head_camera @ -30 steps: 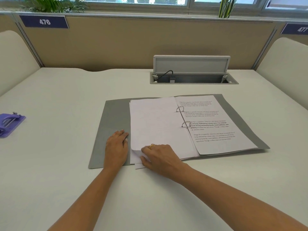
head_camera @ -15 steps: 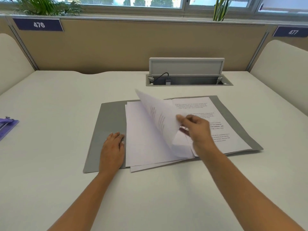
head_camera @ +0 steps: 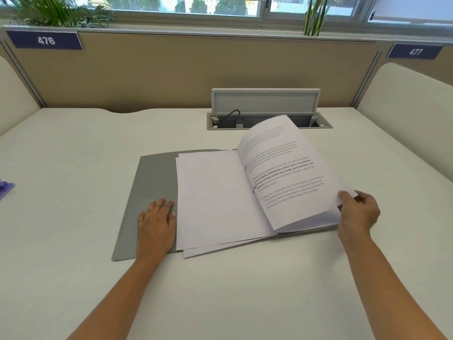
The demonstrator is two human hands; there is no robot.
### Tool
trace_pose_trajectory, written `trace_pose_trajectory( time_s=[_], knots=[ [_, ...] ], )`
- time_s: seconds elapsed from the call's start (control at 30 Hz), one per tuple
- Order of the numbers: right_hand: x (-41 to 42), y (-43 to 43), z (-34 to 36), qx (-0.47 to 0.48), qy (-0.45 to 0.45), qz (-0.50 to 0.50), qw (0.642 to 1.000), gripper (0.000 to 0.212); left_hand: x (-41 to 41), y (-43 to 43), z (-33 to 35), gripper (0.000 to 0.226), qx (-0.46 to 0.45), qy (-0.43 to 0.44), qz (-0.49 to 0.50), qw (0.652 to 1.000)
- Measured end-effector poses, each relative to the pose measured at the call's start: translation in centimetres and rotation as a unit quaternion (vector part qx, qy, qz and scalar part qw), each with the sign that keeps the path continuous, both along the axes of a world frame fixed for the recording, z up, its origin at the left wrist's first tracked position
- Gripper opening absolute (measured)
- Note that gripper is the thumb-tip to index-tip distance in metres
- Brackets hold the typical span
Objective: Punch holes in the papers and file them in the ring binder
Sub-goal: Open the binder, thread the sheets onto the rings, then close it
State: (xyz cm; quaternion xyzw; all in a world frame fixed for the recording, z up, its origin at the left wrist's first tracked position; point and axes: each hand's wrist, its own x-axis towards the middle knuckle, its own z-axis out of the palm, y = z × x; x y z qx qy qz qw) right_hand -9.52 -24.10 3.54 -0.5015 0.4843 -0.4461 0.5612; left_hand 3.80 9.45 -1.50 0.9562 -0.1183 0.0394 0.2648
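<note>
A grey ring binder lies open on the white desk. White blank-faced papers lie on its left half. My right hand pinches the lower right corner of a bundle of printed sheets, which curves over to the binder's right side. The rings are mostly hidden under those sheets. My left hand rests flat on the grey cover beside the left stack. A purple hole punch shows at the far left edge.
An open cable hatch with a black cable sits in the desk behind the binder. A beige partition with signs 476 and 477 closes the back, and cream side panels flank the desk.
My right hand has lifted a bundle of sheets from the left stack and swung it over the rings to the right side. The left hand has stayed on the cover.
</note>
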Motion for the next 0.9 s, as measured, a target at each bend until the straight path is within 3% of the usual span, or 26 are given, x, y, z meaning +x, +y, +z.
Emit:
trace_pose_trajectory(
  time_s=[0.2,0.53,0.6,0.7,0.8,0.9],
  knots=[
    [-1.1,-0.7,-1.3,-0.067,0.092,-0.033,0.993,0.032,0.0,0.0,0.1,0.038,-0.001,-0.001,0.000,1.000],
    [-1.4,-0.7,-2.1,-0.140,0.165,-0.022,0.976,0.039,0.0,0.0,0.1,0.038,0.003,-0.003,0.001,1.000],
    [-1.2,-0.7,-2.0,-0.199,0.205,-0.020,0.958,0.040,-0.1,0.0,0.2,0.038,0.001,-0.002,0.001,1.000],
    [-0.3,0.1,-0.9,-0.331,0.271,-0.021,0.904,0.035,-0.1,0.1,0.2,0.038,0.000,-0.001,0.001,1.000],
    [1.3,2.5,0.4,-0.432,0.241,0.069,0.866,0.022,-0.1,0.1,0.3,0.038,0.001,0.000,0.001,1.000],
    [3.1,7.2,1.0,-0.451,0.217,0.263,0.825,0.015,0.0,0.1,0.2,0.038,0.005,-0.003,-0.001,1.000]
  ],
)
